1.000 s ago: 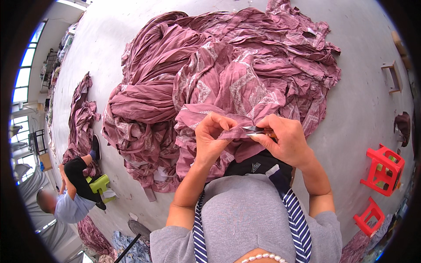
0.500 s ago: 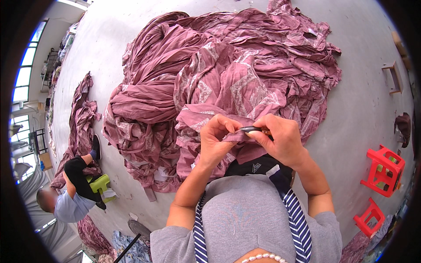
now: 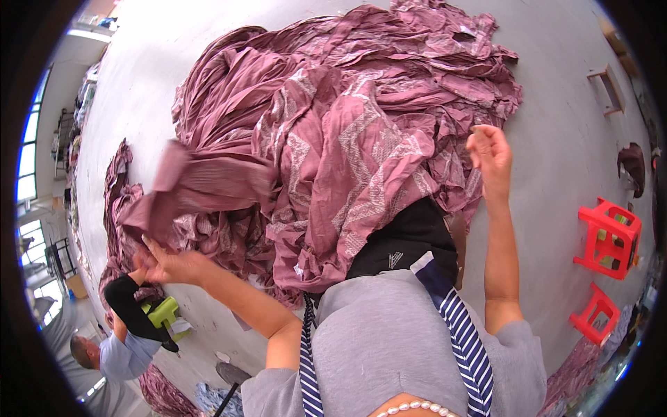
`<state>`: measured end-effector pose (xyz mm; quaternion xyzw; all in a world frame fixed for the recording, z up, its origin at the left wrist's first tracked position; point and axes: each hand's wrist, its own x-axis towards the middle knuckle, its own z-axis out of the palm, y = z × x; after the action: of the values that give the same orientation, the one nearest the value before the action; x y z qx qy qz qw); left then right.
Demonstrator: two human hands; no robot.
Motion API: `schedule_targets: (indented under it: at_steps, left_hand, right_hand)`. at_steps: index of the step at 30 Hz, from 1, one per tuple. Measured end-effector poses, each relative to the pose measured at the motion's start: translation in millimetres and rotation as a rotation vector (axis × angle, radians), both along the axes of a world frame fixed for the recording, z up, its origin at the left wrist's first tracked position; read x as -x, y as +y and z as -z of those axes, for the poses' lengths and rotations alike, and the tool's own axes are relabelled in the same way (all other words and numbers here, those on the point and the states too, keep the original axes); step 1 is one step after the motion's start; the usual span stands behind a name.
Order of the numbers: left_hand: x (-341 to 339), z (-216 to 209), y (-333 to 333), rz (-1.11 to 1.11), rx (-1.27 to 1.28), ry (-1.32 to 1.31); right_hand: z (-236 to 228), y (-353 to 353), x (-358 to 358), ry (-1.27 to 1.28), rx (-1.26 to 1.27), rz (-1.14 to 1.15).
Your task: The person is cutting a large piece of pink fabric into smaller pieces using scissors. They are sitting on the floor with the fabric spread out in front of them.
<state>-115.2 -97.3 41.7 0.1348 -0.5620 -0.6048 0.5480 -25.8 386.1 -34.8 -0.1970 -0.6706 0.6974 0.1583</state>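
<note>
A big heap of mauve cloth with white patterned bands (image 3: 354,132) lies in front of me and partly over my lap. At the left, my left hand (image 3: 167,265) is stretched out with fingers apart. Just beyond it a blurred flap of plain mauve cloth (image 3: 215,182) swings over the heap; whether the fingertips touch it is unclear. My right hand (image 3: 492,154) is raised over the heap's right edge with its fingers curled in. A small dark spot shows at its fingertips, too small to name.
A person in a light blue shirt (image 3: 125,353) sits at the left by a green stool (image 3: 164,313), close to a strip of mauve cloth (image 3: 114,201). Two red plastic stools (image 3: 608,236) stand at the right. A wooden frame (image 3: 610,90) is farther off.
Both hands were together at the cloth edge, the right with a small dark tool. They have parted: the left swung far left, the right moved up and right. A flap of cloth moved left.
</note>
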Motion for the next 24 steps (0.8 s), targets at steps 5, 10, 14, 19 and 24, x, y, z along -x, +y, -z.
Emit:
schedule_targets:
  at_steps: [5,10,14,19,24]
  left_hand:
    - [-12.2,16.1,79.0,0.009,1.157,-0.447]
    - [-60.4,75.6,210.0,1.185,1.051,-0.608]
    - [-65.7,118.5,213.8,1.529,0.689,-0.724]
    - [-63.1,65.4,147.4,1.562,0.502,-0.913]
    - [-78.6,26.8,85.8,1.438,0.193,-0.981]
  right_hand:
    - [76.8,1.5,-17.2,-0.327,0.039,-0.069]
    - [132.1,-4.0,-18.9,-0.515,0.2,-0.048]
    - [132.9,-9.6,-15.1,-0.493,0.448,0.022]
    - [130.0,-6.9,-18.7,-0.441,0.603,0.072]
    - [121.0,-13.8,-23.1,-0.442,0.656,0.027]
